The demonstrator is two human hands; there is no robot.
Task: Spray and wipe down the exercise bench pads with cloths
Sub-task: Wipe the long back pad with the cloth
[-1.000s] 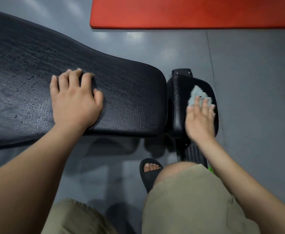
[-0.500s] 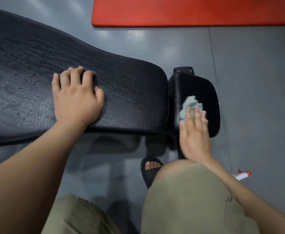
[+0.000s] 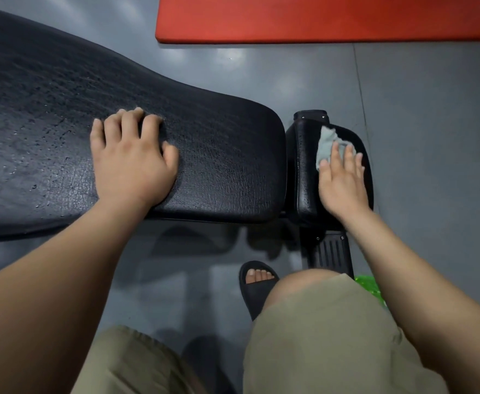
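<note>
"Where's the cloth got to?"

"The grey cloth is on the small seat pad, at the right end of the bench. The right hand lies flat on top of it, fingers straight and a little spread. They press it down rather than grip it, and part of it sticks out on the far side of them."

"And the other hand?"

"The left hand rests palm-down on the long back pad, close to its near edge. Its fingers are gently bent against the surface and hold nothing. Droplets bead on the pad to the left of that hand."

"Anything else about?"

"A red mat on the grey floor at the far side. A black sandal sits on the near side of the gap between the two pads. A bright green thing peeks out beside the khaki shorts, and I can't tell what it is."
</note>
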